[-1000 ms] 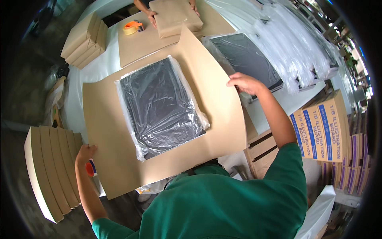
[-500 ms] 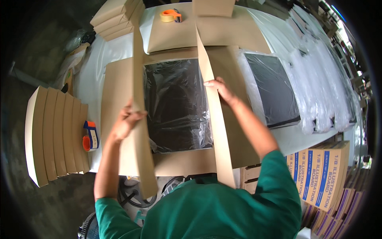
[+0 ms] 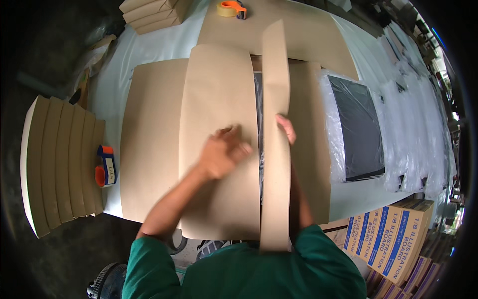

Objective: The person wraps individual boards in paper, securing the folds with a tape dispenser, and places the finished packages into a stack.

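My left hand (image 3: 226, 152), fingers loosely spread and slightly blurred, is over the wide left brown cardboard flap (image 3: 219, 89), which lies folded across a black stack wrapped in clear plastic (image 3: 260, 134). Only a narrow dark strip of that stack shows between the flaps. My right hand (image 3: 286, 128) grips the edge of the right cardboard flap (image 3: 275, 189), which stands tilted up; most of the hand and the forearm are behind it. Beneath both flaps, the opened cardboard sheet (image 3: 149, 144) extends to either side.
An orange tape dispenser (image 3: 231, 9) rests on another cardboard sheet (image 3: 298, 30) at the back. Folded cardboard packs (image 3: 62, 164) and a blue-orange dispenser (image 3: 105, 167) stand at left. Plastic-wrapped black stacks (image 3: 358, 129) lie at right, above printed cartons (image 3: 393, 239).
The left flap has swung down to the right over the wrapped stack, and my left hand has followed it inward. The right flap has tilted inward, with my right hand lower along its edge.
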Demonstrator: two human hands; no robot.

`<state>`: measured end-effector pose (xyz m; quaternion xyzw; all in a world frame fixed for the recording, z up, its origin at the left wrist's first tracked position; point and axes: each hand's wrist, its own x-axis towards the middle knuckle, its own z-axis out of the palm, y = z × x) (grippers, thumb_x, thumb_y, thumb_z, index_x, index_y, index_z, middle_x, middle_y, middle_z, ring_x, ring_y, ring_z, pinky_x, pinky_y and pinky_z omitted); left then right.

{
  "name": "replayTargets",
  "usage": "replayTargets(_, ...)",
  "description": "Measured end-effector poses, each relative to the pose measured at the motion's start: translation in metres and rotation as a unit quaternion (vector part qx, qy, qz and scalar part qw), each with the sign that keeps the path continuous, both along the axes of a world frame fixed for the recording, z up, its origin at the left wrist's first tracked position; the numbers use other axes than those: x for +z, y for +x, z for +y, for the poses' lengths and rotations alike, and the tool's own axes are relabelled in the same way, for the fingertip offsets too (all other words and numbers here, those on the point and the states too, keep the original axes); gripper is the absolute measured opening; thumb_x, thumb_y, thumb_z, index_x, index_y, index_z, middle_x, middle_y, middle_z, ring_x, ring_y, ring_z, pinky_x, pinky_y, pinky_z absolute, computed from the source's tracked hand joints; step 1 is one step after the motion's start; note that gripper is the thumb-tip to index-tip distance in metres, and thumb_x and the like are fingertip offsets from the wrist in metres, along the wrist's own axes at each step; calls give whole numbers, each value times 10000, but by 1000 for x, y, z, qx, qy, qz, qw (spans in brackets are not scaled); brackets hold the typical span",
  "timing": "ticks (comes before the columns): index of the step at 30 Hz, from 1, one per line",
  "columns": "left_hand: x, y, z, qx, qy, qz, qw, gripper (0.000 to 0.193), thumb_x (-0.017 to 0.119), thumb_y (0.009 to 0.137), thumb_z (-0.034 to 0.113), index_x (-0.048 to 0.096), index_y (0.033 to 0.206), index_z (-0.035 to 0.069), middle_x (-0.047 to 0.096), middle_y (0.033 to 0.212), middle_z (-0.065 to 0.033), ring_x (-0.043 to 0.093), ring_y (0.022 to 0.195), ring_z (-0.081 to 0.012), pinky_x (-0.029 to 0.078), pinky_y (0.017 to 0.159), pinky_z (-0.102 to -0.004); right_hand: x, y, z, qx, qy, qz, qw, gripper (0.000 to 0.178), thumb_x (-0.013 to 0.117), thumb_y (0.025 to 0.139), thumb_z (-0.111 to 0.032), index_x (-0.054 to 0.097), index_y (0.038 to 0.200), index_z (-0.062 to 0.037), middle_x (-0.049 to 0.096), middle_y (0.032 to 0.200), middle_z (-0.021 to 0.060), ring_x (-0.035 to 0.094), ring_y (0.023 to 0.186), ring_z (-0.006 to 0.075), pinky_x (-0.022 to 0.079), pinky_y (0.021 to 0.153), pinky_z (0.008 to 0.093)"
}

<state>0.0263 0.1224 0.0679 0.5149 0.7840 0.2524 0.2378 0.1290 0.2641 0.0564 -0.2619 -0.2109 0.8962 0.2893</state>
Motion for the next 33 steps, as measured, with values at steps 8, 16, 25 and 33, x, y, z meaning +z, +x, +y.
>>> replayTargets(8, -63, -150, -40, 267, 179, -164, 933, 626, 307, 934, 460, 152, 1410, 84, 64, 1477, -147, 24, 1369, -274, 61, 1100, -383, -20, -2, 6, 111, -53, 111, 986, 311, 536, 806, -215, 598, 1029, -8, 653, 944, 114, 642, 828, 205, 529, 718, 334)
replayTargets(16, -62, -121, -27, 186, 25, 93, 978, 582, 246, 954, 414, 98, 1428, 110, -21, 1487, -137, -30, 1372, -293, 23, 1104, -427, -27, -24, -27, 16, 93, -82, 992, 176, 584, 786, -129, 537, 928, -37, 567, 819, 33, 541, 714, 99, 441, 657, 248)
replayTargets(25, -53, -106, -23, 134, -11, 301, 944, 515, 278, 949, 335, 211, 1415, 128, 156, 1472, -127, 90, 1362, -330, 39, 1081, -517, 11, -56, -48, 30, 378, -190, 906, 237, 629, 727, -236, 613, 697, -2, 589, 683, 49, 546, 648, 136, 422, 622, 256)
replayTargets(33, -41, -95, -11, 58, -15, 293, 954, 511, 319, 929, 302, 235, 1412, 155, 174, 1472, -107, 109, 1361, -321, 33, 1079, -517, -7, -58, -45, 32, 441, -192, 876, 304, 569, 764, -252, 582, 612, 11, 575, 682, 52, 519, 699, 103, 385, 633, 262)
